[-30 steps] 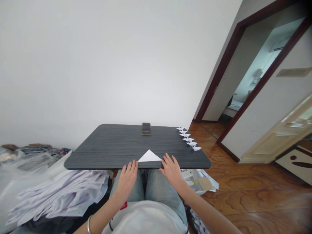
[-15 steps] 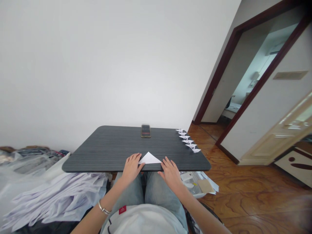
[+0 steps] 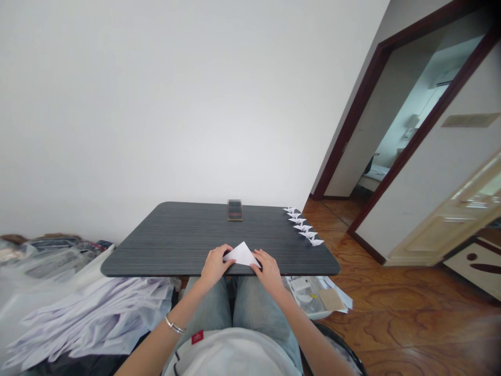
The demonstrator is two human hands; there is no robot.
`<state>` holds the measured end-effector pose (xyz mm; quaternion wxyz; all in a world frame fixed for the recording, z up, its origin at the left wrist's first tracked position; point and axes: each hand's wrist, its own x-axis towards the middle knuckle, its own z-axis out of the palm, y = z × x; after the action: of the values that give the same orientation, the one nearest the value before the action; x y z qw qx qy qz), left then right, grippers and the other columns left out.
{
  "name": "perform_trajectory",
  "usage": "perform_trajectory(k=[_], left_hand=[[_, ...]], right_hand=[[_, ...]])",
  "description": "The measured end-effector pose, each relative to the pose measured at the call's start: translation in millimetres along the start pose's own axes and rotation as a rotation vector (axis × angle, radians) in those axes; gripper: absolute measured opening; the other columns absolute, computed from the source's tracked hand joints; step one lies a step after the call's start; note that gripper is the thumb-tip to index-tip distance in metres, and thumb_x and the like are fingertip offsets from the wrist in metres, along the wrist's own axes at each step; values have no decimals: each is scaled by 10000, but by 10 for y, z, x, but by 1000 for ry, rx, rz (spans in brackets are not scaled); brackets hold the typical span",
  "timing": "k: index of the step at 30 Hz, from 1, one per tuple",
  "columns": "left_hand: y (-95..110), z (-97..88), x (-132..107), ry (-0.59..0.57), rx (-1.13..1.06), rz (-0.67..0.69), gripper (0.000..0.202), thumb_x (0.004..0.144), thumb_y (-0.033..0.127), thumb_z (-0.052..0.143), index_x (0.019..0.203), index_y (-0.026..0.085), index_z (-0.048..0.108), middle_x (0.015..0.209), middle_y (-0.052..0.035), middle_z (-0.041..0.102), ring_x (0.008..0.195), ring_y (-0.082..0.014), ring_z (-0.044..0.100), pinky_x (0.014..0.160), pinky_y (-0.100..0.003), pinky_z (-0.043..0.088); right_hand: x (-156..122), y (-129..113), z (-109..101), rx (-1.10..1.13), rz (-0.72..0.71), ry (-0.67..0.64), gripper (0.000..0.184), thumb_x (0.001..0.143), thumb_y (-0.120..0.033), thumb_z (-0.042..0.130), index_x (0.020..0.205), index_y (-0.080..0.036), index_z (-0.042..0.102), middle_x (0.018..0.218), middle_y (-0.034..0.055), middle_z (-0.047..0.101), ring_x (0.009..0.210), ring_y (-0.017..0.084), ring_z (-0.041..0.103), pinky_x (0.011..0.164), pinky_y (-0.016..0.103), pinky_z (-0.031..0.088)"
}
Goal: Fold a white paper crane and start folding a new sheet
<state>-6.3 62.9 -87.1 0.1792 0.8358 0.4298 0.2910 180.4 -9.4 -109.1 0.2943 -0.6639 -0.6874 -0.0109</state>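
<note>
A white sheet of paper folded into a triangle [image 3: 243, 254] is at the front edge of the dark table [image 3: 176, 235], its peak pointing away from me and its base slightly tilted. My left hand [image 3: 215, 265] pinches the left corner between thumb and fingers. At the right corner, my right hand [image 3: 268, 268] has its thumb and fingers closed on the paper. Along the table's right side stands a row of several small folded paper cranes [image 3: 300, 227].
A phone [image 3: 235, 210] rests at the back of the table, by the white wall. White cloth [image 3: 94, 313] is heaped at the lower left. Below the table's right corner sits a plastic box [image 3: 307, 295] with papers. A doorway opens at the right.
The paper triangle has turned a little, its right corner now nearer me. My right hand has gone from lying with fingers spread at the corner to gripping it.
</note>
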Motion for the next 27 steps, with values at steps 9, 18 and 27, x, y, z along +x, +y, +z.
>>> perform_trajectory(k=[9,18,27], left_hand=[[-19,-62,66,-19,-416,-78,252,734,372,521,661,138,576,639,-7,595,636,-145,536,624,-245,399],[382,-300,-1,-28,-862,-187,265,652,368,628,667,134,504,610,11,577,557,-116,542,500,-217,445],[644,-471,-109,-46,-968,-274,405,618,246,685,948,146,472,668,-7,653,569,-134,621,515,-220,500]], right_hand=[[39,-181,-98,453,-5,68,351,815,-243,460,1151,-184,541,1150,75,593,1047,207,543,908,340,408],[84,-383,-272,1121,285,-82,225,634,-329,671,737,-141,603,614,13,652,557,168,615,520,257,490],[94,-585,-546,1393,510,106,641,530,-234,748,1105,-154,475,670,20,681,570,155,639,489,219,506]])
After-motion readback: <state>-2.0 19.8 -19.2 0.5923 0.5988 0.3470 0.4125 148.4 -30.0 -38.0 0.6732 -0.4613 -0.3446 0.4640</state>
